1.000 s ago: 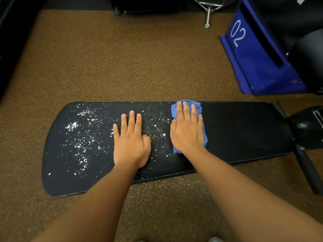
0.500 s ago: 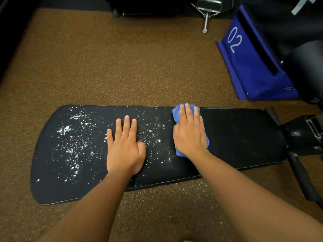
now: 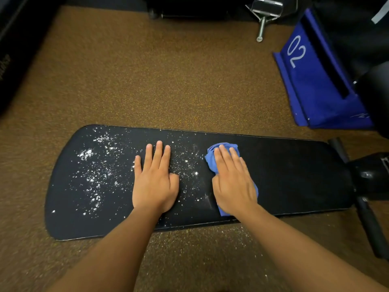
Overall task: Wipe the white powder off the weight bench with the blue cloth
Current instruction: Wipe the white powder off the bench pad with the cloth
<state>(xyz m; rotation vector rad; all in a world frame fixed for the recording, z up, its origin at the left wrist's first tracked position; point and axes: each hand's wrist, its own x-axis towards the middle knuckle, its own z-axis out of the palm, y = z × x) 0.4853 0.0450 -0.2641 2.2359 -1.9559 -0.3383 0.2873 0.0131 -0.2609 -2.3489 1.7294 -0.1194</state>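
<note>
The black weight bench pad (image 3: 294, 171) lies across the view, left to right. White powder (image 3: 94, 171) is scattered over its left half and between my hands; the right half looks dark and clean. My left hand (image 3: 154, 180) rests flat on the pad, fingers together, holding nothing. My right hand (image 3: 231, 180) presses flat on the blue cloth (image 3: 211, 157), which shows bunched at my fingertips and under my wrist. The cloth sits at the right edge of the powdered area.
Brown speckled floor (image 3: 168, 81) surrounds the bench, with some powder specks on it near the front edge (image 3: 210, 232). A blue box marked 02 (image 3: 315, 85) stands at the back right. Black bench frame parts (image 3: 370, 186) lie to the right. A metal handle (image 3: 262, 22) is at the top.
My right hand and the cloth have slid slightly toward me and turned leftward on the pad. The left hand stays flat in place. The camera view has shifted.
</note>
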